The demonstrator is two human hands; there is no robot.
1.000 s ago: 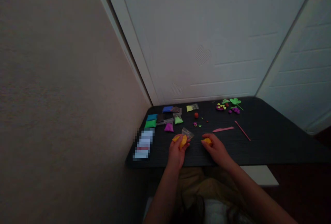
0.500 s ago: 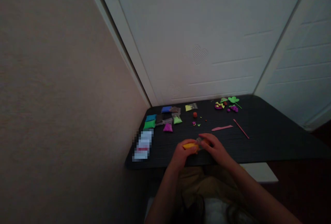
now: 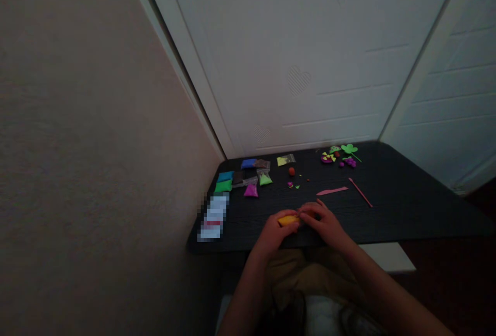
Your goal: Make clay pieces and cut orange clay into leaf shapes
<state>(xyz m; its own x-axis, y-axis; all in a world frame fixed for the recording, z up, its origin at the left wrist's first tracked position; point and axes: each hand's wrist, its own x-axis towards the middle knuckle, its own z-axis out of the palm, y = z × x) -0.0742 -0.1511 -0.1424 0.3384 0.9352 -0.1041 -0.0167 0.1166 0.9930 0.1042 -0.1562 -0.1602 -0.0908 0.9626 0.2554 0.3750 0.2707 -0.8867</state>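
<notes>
L hand and R hand, well apart 1 s ago, are now together, fingertips meeting over the front of the table. L hand's turned over: palm was up w/ the yellow packet on show, now its back faces up and fingers + thumb close round the packet. R hand's moved in too, its yellow lump now mostly covered. Clear plastic, easy to see earlier by L fingers, is now largely hidden btwn hands.
</notes>
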